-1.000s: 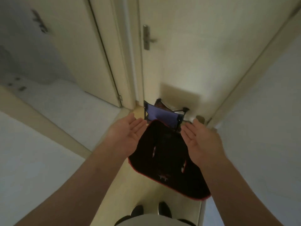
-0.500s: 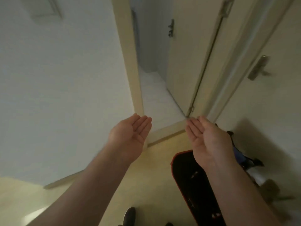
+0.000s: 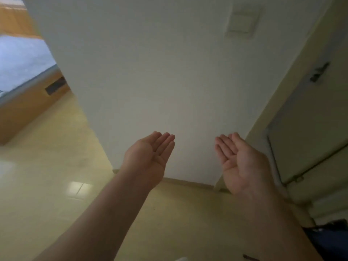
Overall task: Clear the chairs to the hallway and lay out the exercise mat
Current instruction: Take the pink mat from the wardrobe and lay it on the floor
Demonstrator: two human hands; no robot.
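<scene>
Pale wall [image 3: 169, 72] fills most of the view, w/ glossy beige floor [image 3: 56, 166] below and a cream door [image 3: 310, 129] at the right edge. Held out in front are the left hand [image 3: 150, 159] and right hand [image 3: 239, 166], palms up, fingers straight and relaxed. They grasp nothing, touch nothing, and sit well apart from each other.

At the bottom right corner, low near the door, sits a dark fabric shape [image 3: 333, 240]. It's prob. a folding chair, but the frame edge cuts it off and the right forearm covers part of it, so can't be sure. If so, at least one chair is parked in the hallway.

No exercise mat in view anywhere. Through the opening at far left a bed [image 3: 18, 59] w/ wooden base shows in the next room. No chairs visible there, though most of that room is hidden.

Judgement: chair part is partly, maybe fully, done. Mat laying isn't started, so approx. half the job is left.
</scene>
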